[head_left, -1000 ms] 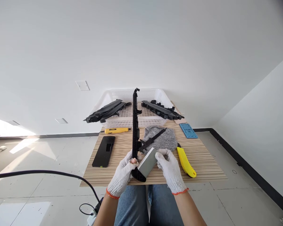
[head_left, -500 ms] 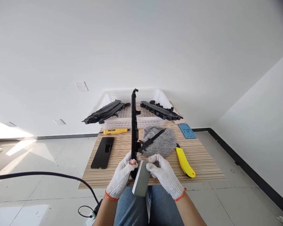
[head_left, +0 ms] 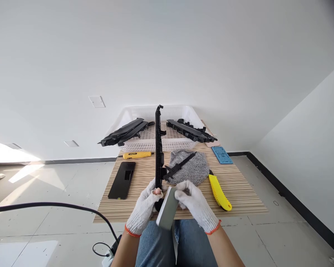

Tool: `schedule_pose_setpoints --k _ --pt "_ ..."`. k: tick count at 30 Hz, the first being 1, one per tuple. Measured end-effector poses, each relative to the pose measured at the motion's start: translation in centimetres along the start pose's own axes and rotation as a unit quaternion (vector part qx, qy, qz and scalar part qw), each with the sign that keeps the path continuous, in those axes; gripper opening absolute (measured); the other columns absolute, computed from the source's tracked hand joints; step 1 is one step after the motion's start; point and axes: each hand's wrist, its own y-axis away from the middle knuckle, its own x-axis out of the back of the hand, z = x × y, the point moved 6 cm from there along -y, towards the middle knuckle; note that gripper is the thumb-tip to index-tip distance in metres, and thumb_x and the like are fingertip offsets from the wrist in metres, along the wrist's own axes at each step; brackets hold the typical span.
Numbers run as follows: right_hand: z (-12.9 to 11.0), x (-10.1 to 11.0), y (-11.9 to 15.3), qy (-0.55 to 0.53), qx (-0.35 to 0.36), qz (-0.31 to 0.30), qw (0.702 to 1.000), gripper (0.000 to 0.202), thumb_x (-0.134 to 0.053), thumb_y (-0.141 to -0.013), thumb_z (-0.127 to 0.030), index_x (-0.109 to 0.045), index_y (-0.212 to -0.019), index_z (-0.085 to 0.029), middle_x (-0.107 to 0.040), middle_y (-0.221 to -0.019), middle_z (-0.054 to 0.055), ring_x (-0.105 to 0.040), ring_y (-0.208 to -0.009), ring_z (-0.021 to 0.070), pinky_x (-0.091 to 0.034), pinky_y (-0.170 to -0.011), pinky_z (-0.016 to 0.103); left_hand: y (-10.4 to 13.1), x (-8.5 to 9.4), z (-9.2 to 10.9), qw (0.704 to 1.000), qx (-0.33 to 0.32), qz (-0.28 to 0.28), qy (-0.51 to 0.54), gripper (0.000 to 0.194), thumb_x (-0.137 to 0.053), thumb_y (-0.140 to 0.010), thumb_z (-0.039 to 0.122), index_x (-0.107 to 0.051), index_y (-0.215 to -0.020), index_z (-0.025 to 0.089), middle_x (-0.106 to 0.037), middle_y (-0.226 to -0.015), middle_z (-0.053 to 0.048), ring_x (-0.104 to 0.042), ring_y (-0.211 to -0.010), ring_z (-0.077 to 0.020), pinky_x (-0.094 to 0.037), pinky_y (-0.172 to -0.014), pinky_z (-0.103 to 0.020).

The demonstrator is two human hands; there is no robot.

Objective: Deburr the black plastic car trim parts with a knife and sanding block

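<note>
My left hand [head_left: 144, 205], in a white knit glove with a bare fingertip showing, is closed around the lower end of a long, narrow black plastic part [head_left: 159, 148]. The part points away from me toward the basket. Between the fingers of my gloved right hand [head_left: 193, 202] is a grey-green sanding block [head_left: 168, 209] with a pale side face. The block is tilted, close to the near end of the black part; whether they touch I cannot tell. Black calipers [head_left: 180, 166] lie on a grey knit cloth [head_left: 196, 172] just beyond my right hand.
A white plastic basket [head_left: 167, 144] at the back carries black plastic parts [head_left: 125, 132] on the left and others [head_left: 190, 130] on the right. On the striped table [head_left: 245, 204] lie a phone [head_left: 121, 180], yellow-handled tool [head_left: 137, 155], yellow knife [head_left: 219, 193] and blue card [head_left: 222, 155]. A black cable [head_left: 58, 203] crosses at left.
The sanding block and my right hand have shifted slightly and turned a little. My left hand keeps the black part in nearly the same place.
</note>
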Motion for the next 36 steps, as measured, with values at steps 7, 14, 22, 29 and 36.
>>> schedule_pose_setpoints --k 7,14,22,29,36 --pt "-0.3 1.2 -0.1 -0.037 0.034 0.088 0.995 0.044 -0.084 -0.065 -0.054 -0.059 -0.08 -0.021 -0.054 -0.063 -0.005 -0.046 -0.054 0.0107 -0.04 -0.052 0.027 0.2 -0.1 0.1 1.0 0.007 0.008 -0.005 0.046 -0.086 -0.068 0.03 -0.067 -0.108 0.019 -0.042 -0.071 0.007 -0.031 -0.057 -0.0064 -0.028 -0.051 -0.019" --pt "0.1 1.0 -0.4 -0.022 0.031 0.051 0.998 0.042 -0.085 -0.066 -0.052 -0.06 -0.081 -0.021 -0.057 -0.067 -0.003 -0.047 -0.056 0.0112 -0.04 -0.054 0.027 0.0 0.0 0.1 1.0 0.003 0.007 -0.006 0.047 -0.086 -0.069 0.032 -0.067 -0.11 0.019 -0.043 -0.071 0.007 -0.031 -0.056 -0.0064 -0.024 -0.048 -0.019" --pt "-1.0 0.1 0.1 0.072 0.062 0.045 0.995 0.025 -0.078 -0.06 -0.032 -0.057 -0.069 -0.022 -0.062 -0.073 0.0 -0.049 -0.063 0.0144 -0.042 -0.056 0.028 -0.1 0.1 0.1 1.0 -0.008 0.0 -0.002 0.048 -0.085 -0.068 0.027 -0.069 -0.112 0.02 -0.044 -0.071 0.007 -0.029 -0.056 -0.0062 -0.022 -0.047 -0.019" --pt "-0.4 1.9 0.0 -0.011 0.055 0.128 0.99 0.026 -0.068 -0.061 -0.035 -0.048 -0.073 -0.025 -0.053 -0.072 -0.003 -0.038 -0.058 0.0117 -0.031 -0.048 0.025 0.1 0.3 0.0 0.999 0.008 0.02 -0.028 0.048 -0.085 -0.072 0.034 -0.07 -0.115 0.019 -0.056 -0.081 0.002 -0.03 -0.057 -0.006 -0.022 -0.047 -0.02" --pt "-0.6 2.5 0.3 -0.074 0.076 0.159 0.981 0.037 -0.076 -0.06 -0.035 -0.042 -0.073 -0.025 -0.043 -0.069 -0.006 -0.037 -0.059 0.012 -0.036 -0.053 0.025 0.3 -0.1 0.3 1.0 0.004 0.011 -0.015 0.057 -0.085 -0.072 0.031 -0.069 -0.126 0.02 -0.058 -0.083 0.001 -0.034 -0.059 -0.0064 -0.029 -0.053 -0.02"
